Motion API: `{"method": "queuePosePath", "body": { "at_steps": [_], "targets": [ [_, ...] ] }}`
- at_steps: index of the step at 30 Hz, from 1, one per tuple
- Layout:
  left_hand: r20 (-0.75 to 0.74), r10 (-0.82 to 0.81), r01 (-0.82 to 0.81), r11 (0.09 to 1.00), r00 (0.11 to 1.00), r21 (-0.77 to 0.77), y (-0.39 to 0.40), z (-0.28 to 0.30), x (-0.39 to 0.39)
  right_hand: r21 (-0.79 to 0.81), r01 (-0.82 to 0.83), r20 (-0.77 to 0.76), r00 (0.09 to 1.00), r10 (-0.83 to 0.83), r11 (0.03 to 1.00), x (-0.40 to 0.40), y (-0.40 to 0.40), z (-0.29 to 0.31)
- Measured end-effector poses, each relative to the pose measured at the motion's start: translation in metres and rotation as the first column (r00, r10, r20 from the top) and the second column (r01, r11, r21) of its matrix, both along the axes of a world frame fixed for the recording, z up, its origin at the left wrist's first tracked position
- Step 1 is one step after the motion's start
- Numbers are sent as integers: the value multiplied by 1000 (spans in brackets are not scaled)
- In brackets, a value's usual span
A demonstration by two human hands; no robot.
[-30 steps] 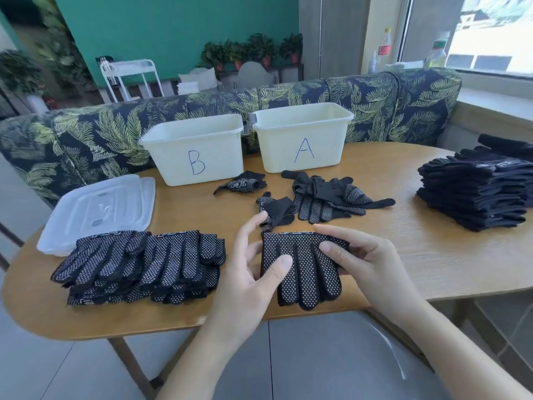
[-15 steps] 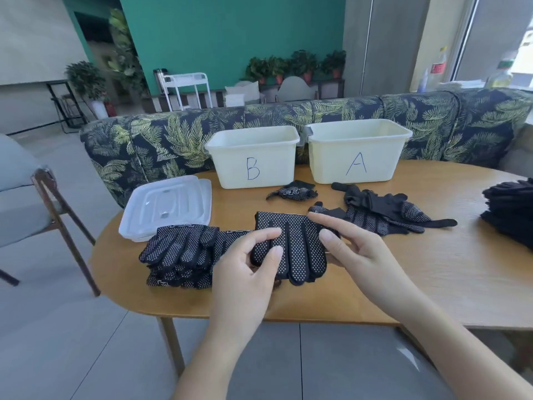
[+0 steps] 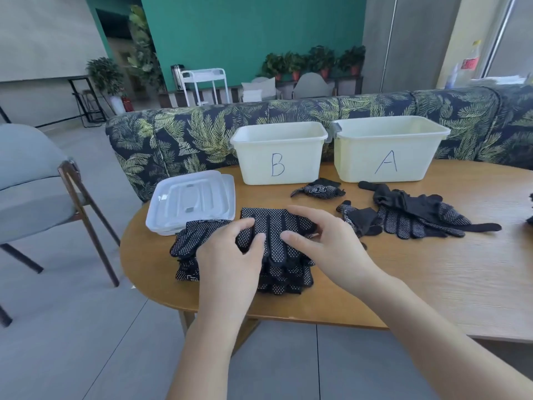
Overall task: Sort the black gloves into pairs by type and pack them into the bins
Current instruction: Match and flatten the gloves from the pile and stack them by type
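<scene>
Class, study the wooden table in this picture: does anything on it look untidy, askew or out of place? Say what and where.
Yes. In front of the white plastic bin marked A, loose black dotted gloves lie in a crossed, tangled heap, and one crumpled black glove sits alone before the white plastic bin marked B. The dotted glove stack under both hands looks orderly.

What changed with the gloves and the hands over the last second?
Both hands, left hand and right hand, carried the dotted pair leftward and set it on the dotted stack, where they now press and hold it. Bin B, bin A, the lids and the loose gloves stayed put.
</scene>
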State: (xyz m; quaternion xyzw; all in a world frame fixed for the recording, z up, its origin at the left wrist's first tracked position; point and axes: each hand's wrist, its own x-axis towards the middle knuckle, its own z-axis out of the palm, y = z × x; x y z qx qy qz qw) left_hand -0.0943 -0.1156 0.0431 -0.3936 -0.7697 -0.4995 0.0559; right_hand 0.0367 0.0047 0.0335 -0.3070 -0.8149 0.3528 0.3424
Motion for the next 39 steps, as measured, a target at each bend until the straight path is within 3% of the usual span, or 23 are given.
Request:
{"method": "queuePosePath", "body": {
  "at_steps": [6, 13, 16, 19, 27, 36, 39],
  "targets": [
    [-149, -9, -21, 980, 989, -199, 5, -17, -6, 97, 0, 274, 961, -27, 995, -1, 1, -13],
    [-271, 77, -99, 993, 960, -69, 12, -19, 0, 244, 52, 77, 994, -72, 968, 8, 2, -19],
    [-223, 1, -39, 985, 975, -166, 15, -20, 0, 237, -31, 180, 984, -13, 971, 9, 2, -23],
    [-187, -12, -33, 971, 982, -237, 15, -21, 0, 230, -67, 186, 982, 24, 971, 13, 3, -26],
    [-277, 18, -41, 996, 961, -78, 29, -18, 18, 238, -23, 129, 992, -8, 971, 53, 16, -34],
    [-326, -181, 196, 980, 928, 15, 81, -9, 77, 225, 157, 321, 920, -225, 962, 136, 51, -63],
    [-298, -262, 257, 965, 918, -54, 103, -13, 96, 218, 217, 332, 900, -281, 952, 156, 60, -67]
  ]
}}
